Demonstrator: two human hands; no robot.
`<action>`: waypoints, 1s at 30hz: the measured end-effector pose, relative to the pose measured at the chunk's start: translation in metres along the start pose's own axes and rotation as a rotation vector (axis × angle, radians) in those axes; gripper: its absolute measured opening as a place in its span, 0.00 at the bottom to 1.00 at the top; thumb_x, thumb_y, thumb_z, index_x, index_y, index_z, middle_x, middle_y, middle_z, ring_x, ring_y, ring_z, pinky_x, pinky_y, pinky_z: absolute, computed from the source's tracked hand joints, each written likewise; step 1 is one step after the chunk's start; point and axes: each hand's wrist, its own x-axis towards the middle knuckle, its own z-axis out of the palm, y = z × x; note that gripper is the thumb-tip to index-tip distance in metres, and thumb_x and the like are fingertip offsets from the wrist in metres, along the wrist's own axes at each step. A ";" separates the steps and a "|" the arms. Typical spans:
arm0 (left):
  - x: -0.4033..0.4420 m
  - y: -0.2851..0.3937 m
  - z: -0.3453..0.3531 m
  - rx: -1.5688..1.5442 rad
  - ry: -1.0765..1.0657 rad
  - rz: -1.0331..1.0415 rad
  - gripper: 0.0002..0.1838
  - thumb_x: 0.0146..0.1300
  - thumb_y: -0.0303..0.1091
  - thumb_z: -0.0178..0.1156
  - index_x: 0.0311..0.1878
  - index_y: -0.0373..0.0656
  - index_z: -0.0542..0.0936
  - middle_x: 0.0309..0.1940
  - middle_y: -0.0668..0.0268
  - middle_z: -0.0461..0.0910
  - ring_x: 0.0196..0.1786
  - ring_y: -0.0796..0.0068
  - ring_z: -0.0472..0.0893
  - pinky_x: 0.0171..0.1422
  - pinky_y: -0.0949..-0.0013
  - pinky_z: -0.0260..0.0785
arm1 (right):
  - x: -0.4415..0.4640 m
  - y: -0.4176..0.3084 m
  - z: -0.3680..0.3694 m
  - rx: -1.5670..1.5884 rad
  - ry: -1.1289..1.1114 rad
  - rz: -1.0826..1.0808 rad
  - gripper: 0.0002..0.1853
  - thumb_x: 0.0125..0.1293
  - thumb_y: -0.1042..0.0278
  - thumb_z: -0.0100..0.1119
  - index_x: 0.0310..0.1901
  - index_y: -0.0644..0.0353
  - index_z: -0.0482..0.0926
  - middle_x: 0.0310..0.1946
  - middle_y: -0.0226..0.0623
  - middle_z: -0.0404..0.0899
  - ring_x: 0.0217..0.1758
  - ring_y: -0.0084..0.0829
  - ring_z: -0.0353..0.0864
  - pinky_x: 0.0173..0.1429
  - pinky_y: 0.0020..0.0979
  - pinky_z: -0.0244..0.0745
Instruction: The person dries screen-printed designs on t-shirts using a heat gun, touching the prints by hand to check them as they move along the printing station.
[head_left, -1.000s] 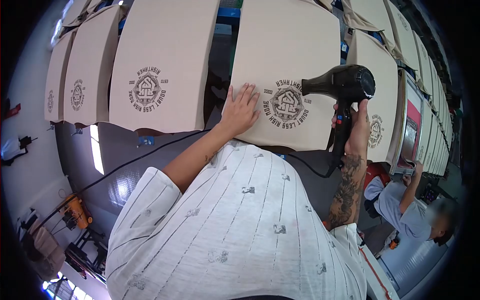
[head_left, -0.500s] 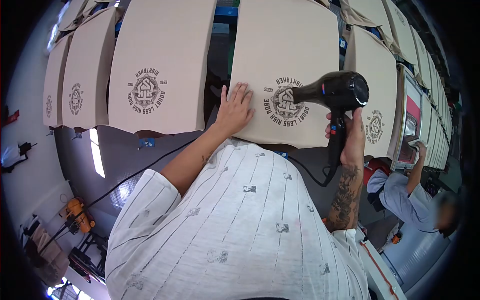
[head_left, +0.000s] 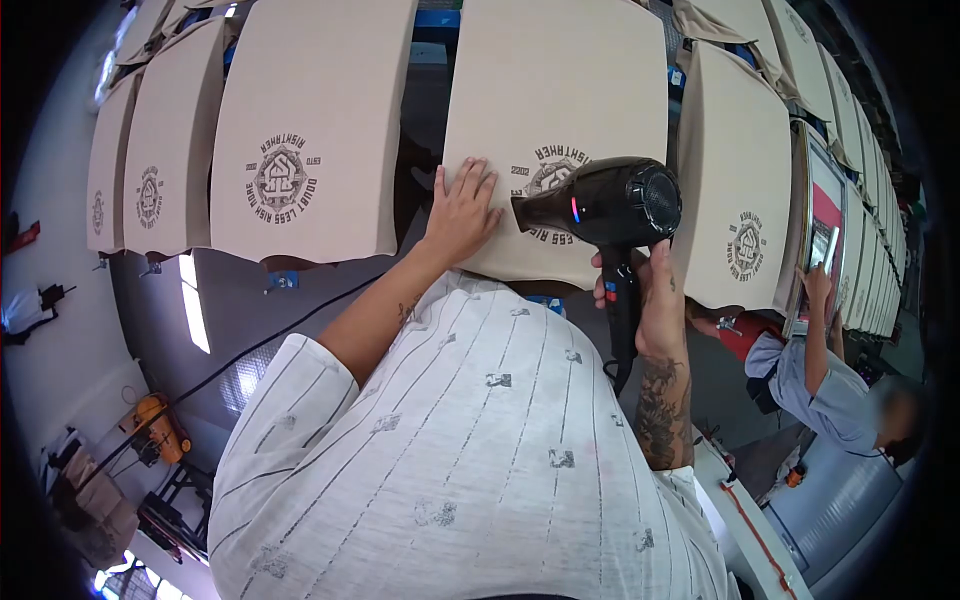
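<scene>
My left hand (head_left: 462,212) lies with its fingers spread on the lower left part of a beige fabric panel (head_left: 560,80). In my right hand (head_left: 650,290) is the handle of a black hair dryer (head_left: 610,205). Its nozzle points left, over the dark round print (head_left: 553,175) on that panel, and the dryer body hides part of the print. The dryer's nozzle tip is a short way right of my left hand. A similar panel (head_left: 315,100) with the same print is to the left, and another (head_left: 730,150) to the right.
More printed panels run along both sides. At the right, a co-worker (head_left: 820,375) stands by a framed screen (head_left: 803,230) with a hand on it. A dark cable (head_left: 290,325) crosses behind my left arm. An orange machine (head_left: 158,425) stands at the lower left.
My right hand has brought the hair dryer left and slightly down across the print, nearer my left hand. My left hand stays on the panel. The co-worker's arm has moved at the screen.
</scene>
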 end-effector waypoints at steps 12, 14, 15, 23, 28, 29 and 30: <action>0.033 0.060 0.039 0.057 0.060 -0.037 0.33 0.66 0.50 0.56 0.69 0.42 0.67 0.73 0.56 0.59 0.77 0.57 0.56 0.75 0.32 0.40 | -0.020 0.029 -0.091 0.101 0.139 -0.132 0.34 0.78 0.38 0.28 0.58 0.65 0.71 0.41 0.42 0.80 0.31 0.26 0.79 0.36 0.28 0.77; 0.050 0.079 0.050 0.046 0.091 -0.096 0.33 0.67 0.51 0.54 0.70 0.43 0.66 0.74 0.55 0.58 0.78 0.56 0.55 0.74 0.29 0.39 | -0.022 0.033 -0.107 0.167 0.131 -0.136 0.34 0.78 0.38 0.28 0.58 0.65 0.71 0.41 0.42 0.80 0.31 0.26 0.79 0.36 0.28 0.77; 0.057 0.088 0.054 0.073 0.088 -0.089 0.33 0.67 0.51 0.54 0.70 0.43 0.66 0.74 0.55 0.58 0.78 0.56 0.55 0.74 0.29 0.39 | -0.025 0.034 -0.117 0.151 0.127 -0.143 0.35 0.78 0.37 0.29 0.57 0.65 0.71 0.40 0.42 0.80 0.31 0.26 0.79 0.35 0.28 0.77; 0.109 0.125 0.079 0.192 0.037 -0.417 0.42 0.69 0.65 0.43 0.77 0.46 0.55 0.79 0.54 0.46 0.81 0.52 0.44 0.76 0.29 0.30 | -0.083 0.051 -0.237 0.182 0.262 -0.165 0.35 0.77 0.36 0.31 0.56 0.65 0.73 0.40 0.41 0.80 0.31 0.26 0.79 0.35 0.28 0.76; 0.109 0.131 0.083 0.200 -0.001 -0.426 0.43 0.68 0.66 0.44 0.78 0.46 0.54 0.79 0.54 0.46 0.81 0.53 0.43 0.76 0.29 0.29 | -0.125 0.047 -0.326 0.152 0.416 -0.167 0.36 0.76 0.34 0.32 0.58 0.64 0.72 0.39 0.40 0.80 0.32 0.26 0.79 0.34 0.27 0.76; 0.109 0.130 0.081 0.225 -0.013 -0.434 0.43 0.68 0.66 0.44 0.77 0.47 0.53 0.79 0.54 0.46 0.81 0.54 0.44 0.76 0.29 0.30 | -0.129 0.045 -0.342 0.178 0.451 -0.179 0.36 0.76 0.34 0.33 0.57 0.64 0.73 0.39 0.39 0.80 0.32 0.26 0.79 0.34 0.27 0.76; 0.110 0.130 0.079 0.215 -0.013 -0.427 0.43 0.68 0.66 0.44 0.77 0.47 0.53 0.79 0.54 0.46 0.81 0.54 0.44 0.76 0.29 0.30 | -0.134 0.042 -0.356 0.204 0.489 -0.191 0.36 0.76 0.34 0.33 0.57 0.64 0.73 0.39 0.39 0.80 0.32 0.26 0.79 0.34 0.27 0.76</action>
